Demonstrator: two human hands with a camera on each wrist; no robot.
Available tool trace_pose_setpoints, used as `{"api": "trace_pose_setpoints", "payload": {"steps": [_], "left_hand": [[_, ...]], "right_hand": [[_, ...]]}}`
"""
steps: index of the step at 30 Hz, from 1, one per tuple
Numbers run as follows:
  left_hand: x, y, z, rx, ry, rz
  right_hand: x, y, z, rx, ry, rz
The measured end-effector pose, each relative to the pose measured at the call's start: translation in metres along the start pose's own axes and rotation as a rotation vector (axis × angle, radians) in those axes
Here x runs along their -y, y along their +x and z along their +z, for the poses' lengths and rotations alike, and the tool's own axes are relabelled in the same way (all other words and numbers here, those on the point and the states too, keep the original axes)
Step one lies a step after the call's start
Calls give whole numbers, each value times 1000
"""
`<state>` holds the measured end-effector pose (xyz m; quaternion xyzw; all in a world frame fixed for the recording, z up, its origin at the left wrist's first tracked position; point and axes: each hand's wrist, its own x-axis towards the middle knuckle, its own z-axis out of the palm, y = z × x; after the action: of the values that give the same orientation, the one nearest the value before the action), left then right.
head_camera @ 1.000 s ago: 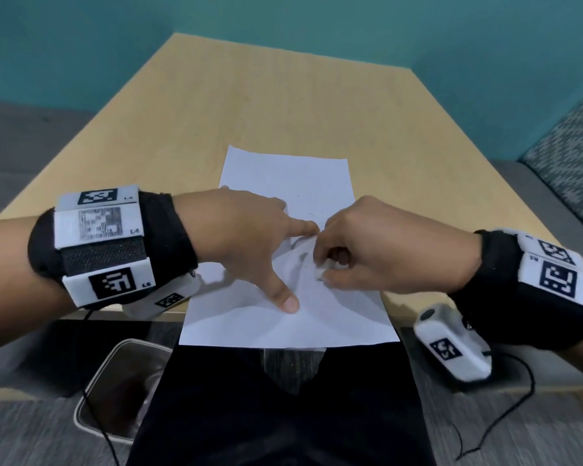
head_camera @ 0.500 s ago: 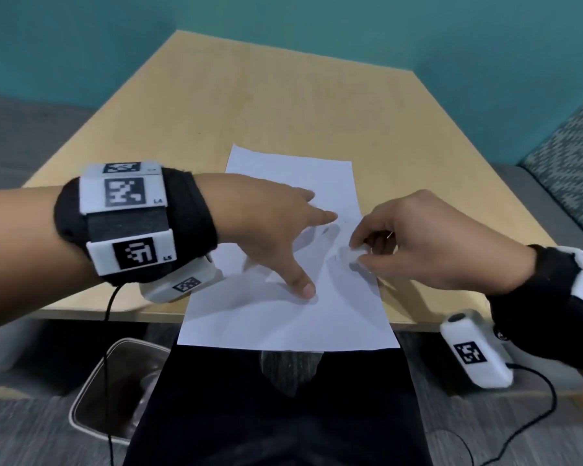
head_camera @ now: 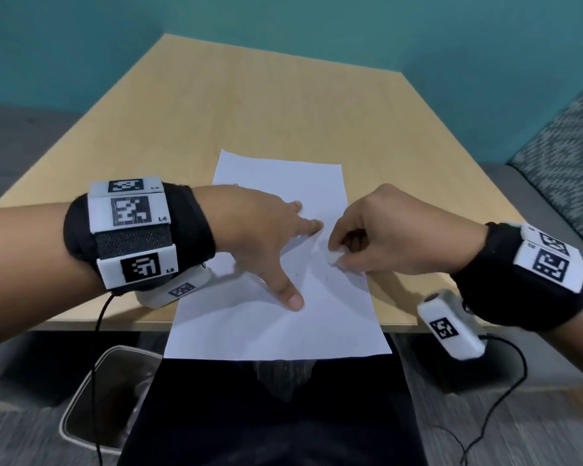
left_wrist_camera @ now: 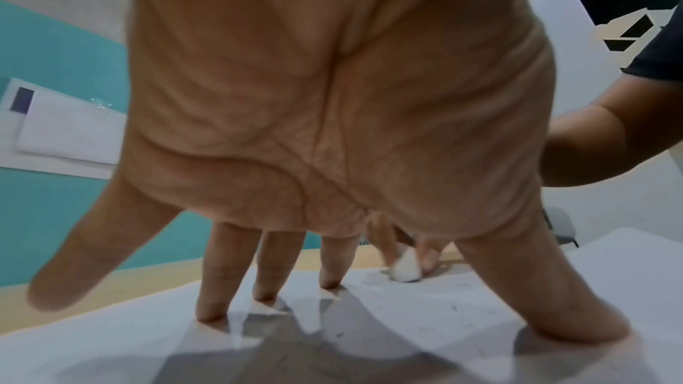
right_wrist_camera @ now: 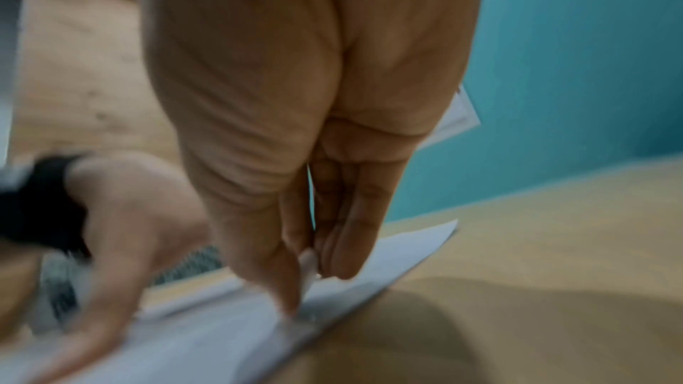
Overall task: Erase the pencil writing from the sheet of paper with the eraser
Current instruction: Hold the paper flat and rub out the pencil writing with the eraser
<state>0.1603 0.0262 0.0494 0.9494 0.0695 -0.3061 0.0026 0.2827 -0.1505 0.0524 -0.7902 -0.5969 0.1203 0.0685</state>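
A white sheet of paper (head_camera: 276,317) lies on the wooden table (head_camera: 283,109), its near end hanging over the table's front edge. Faint pencil marks (head_camera: 326,278) and eraser crumbs show near its middle. My left hand (head_camera: 270,237) is spread flat on the sheet, fingers (left_wrist_camera: 210,297) and thumb straight and pressing it down. My right hand (head_camera: 377,237) pinches a small white eraser (head_camera: 334,256) between thumb and fingertips at the sheet's right side, its tip down on the paper (left_wrist_camera: 406,269). The right wrist view is blurred; the eraser (right_wrist_camera: 307,262) shows between the fingertips.
A metal bin (head_camera: 111,395) stands on the floor below the table at the left. Cables hang from both wrist cameras. A patterned seat (head_camera: 566,136) is at the right, teal walls behind. The far half of the table is bare wood.
My right hand has moved right and slightly away with the eraser, from the sheet's middle to its right side. The left hand has shifted a little forward and stays pressed on the paper.
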Motion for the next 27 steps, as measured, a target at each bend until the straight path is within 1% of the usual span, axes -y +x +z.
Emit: {"api": "trace_pose_setpoints", "payload": {"steps": [2, 3, 6, 7, 10, 11, 15, 16, 19, 20, 24, 27], "left_hand": [[1, 1, 0, 3, -9, 4], [1, 1, 1, 4, -8, 6], [2, 2, 2, 4, 4, 4], [2, 3, 2, 6, 5, 4], [0, 2, 1, 6, -1, 5], [0, 2, 1, 6, -1, 3], [1, 2, 1, -9, 6, 8], [1, 2, 2, -15, 9, 12], [3, 3, 3, -22, 6, 20], [4, 3, 4, -23, 3, 24], [7, 5, 5, -20, 1, 28], [8, 5, 6, -32, -7, 37]], "right_hand": [[0, 1, 2, -47, -35, -13], [2, -1, 2, -31, -29, -35], [12, -8, 1, 78, -3, -90], [10, -7, 1, 71, -17, -87], [3, -1, 4, -28, -63, -54], [4, -1, 4, -38, -70, -58], [13, -10, 4, 66, -37, -113], [12, -9, 4, 61, -32, -106], [4, -3, 7, -44, -66, -57], [3, -2, 8, -57, -77, -50], [6, -8, 2, 2, -71, -61], [5, -17, -5, -20, -101, -45]]}}
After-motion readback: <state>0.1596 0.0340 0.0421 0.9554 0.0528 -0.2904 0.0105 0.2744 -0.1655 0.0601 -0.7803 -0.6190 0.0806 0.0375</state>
